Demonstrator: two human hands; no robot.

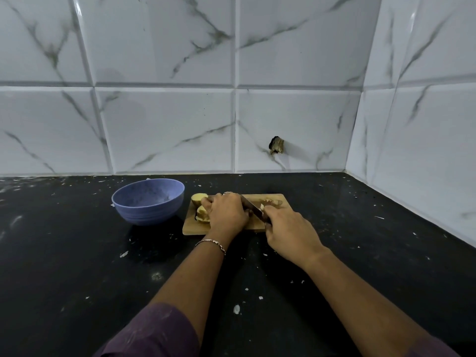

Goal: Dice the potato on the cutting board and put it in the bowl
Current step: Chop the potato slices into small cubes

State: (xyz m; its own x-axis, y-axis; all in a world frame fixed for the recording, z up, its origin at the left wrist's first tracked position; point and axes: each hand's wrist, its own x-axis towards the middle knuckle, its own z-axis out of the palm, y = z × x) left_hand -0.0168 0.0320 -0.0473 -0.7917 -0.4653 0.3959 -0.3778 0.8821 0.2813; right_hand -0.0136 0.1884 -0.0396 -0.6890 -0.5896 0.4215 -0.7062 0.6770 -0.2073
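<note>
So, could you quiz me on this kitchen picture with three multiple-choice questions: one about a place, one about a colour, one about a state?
1. Where does the bowl stand relative to the cutting board?
A. To its left
B. On top of it
C. To its right

2. What colour is the bowl?
A. Red
B. Blue-purple
C. White

3. What state is the potato in?
A. Whole and uncut
B. Mashed in the bowl
C. Cut into pieces on the board

Answers:
1 A: the bowl stands on the black counter, left of the board.
2 B: its wall and rim are blue-purple.
3 C: cut pieces lie under the left hand, and the right hand grips a knife.
</note>
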